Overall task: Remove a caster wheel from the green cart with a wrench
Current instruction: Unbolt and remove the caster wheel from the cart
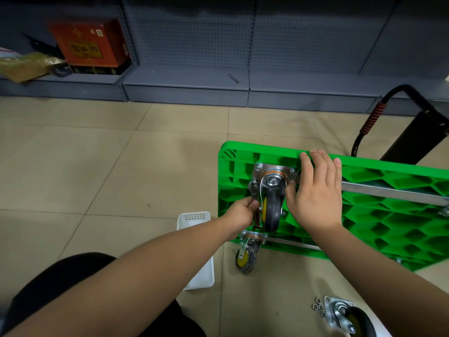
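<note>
Right now the caster wheel (272, 203) sits on the underside of the green cart (388, 227), which is tipped up on edge w/ its ribbed belly toward the camera; the caster is at the cart's upper-left corner, its plate (274, 170) bolted flat to the plastic, wheel hanging down toward the floor tiles; long axis of fork + wheel runs roughly top-to-bottom in view. Left hand (243, 214) is just left of the wheel, fingers curled tight round the wrench (256, 220); only a short bit of shaft shows below the fist, head is hidden, so can't tell which bolt it's on, prob. one on the plate's lower-left side. Right hand (315, 190) is nearer the plate's right edge; fingers straight + spread, pressing flat on the cart rim and ribs, thumb touching the fork; holds nothing, just steadies. Wrench hand lies below-left of the plate, so any swing would be around that left edge, close beside the tyre. Wheel looks dark grey rubber w/ yellow hub, zinc fork, orange ring at the swivel; bolts at the plate's upper corners are in place. A second caster (247, 254) is mounted just below; a loose caster (347, 317) lies on the floor near some washers (318, 308).
</note>
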